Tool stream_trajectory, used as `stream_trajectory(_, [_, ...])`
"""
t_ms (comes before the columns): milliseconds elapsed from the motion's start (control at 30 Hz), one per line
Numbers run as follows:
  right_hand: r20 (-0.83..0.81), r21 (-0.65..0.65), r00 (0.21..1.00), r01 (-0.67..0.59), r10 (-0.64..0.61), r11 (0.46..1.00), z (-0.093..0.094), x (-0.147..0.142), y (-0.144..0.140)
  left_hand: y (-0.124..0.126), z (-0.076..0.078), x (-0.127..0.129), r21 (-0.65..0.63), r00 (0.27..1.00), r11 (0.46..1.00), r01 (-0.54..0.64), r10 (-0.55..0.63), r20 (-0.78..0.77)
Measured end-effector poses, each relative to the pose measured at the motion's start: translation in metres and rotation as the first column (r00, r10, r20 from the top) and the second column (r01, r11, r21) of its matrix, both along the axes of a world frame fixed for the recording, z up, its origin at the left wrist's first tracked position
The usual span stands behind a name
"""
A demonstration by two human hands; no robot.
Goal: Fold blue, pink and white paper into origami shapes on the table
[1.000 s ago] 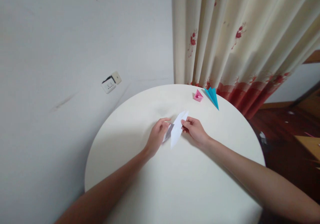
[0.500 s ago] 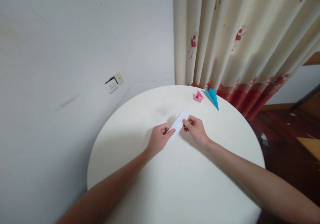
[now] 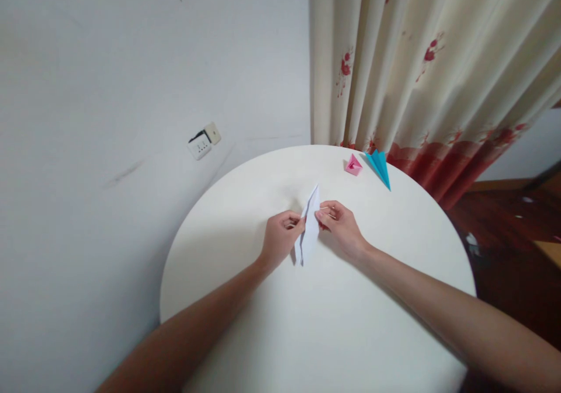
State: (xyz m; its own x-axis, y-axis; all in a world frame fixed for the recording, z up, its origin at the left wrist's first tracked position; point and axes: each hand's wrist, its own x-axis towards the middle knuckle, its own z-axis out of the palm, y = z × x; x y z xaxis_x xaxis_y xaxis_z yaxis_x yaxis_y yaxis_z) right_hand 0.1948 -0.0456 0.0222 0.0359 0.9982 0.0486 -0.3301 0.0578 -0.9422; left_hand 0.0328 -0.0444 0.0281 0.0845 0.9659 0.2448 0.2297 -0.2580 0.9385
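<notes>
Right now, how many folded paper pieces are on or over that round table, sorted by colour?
White folded paper, pinched between the left hand and right hand: 1
Pink folded paper: 1
Blue folded paper: 1
Total: 3

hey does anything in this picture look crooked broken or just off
Yes: the wall socket hangs askew, tilted and seemingly pulled away from the wall, with a dark gap behind it. On the table nothing stands out: both hands pinch white folded paper, with pink and blue paper shapes beyond.
</notes>
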Motion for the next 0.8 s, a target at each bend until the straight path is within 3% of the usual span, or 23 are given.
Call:
stream_trajectory(167, [-0.053, -0.054, 0.998, -0.021, 0.018, 0.998, -0.004, -0.007, -0.004, -0.005, 0.006, 0.001, 0.188, 0.995, 0.982, -0.032, 0.05, -0.092])
stream_trajectory(367, [-0.122, -0.074, 0.992, -0.046, 0.036, 0.996, -0.003, -0.006, -0.004, -0.005, 0.009, -0.001, 0.349, 0.948, 0.934, 0.079, 0.038, -0.317])
stream_trajectory(700, [-0.008, 0.044, 0.998, -0.064, 0.065, 0.997, 0.009, -0.009, -0.015, -0.008, 0.008, -0.001, 0.416, 0.924, 0.894, 0.168, 0.004, -0.382])
stream_trajectory(800, [-0.005, 0.018, 0.997, -0.073, 0.073, 0.997, 0.008, -0.008, -0.014, -0.008, 0.008, -0.001, 0.421, 0.926, 0.889, 0.179, -0.007, -0.377])
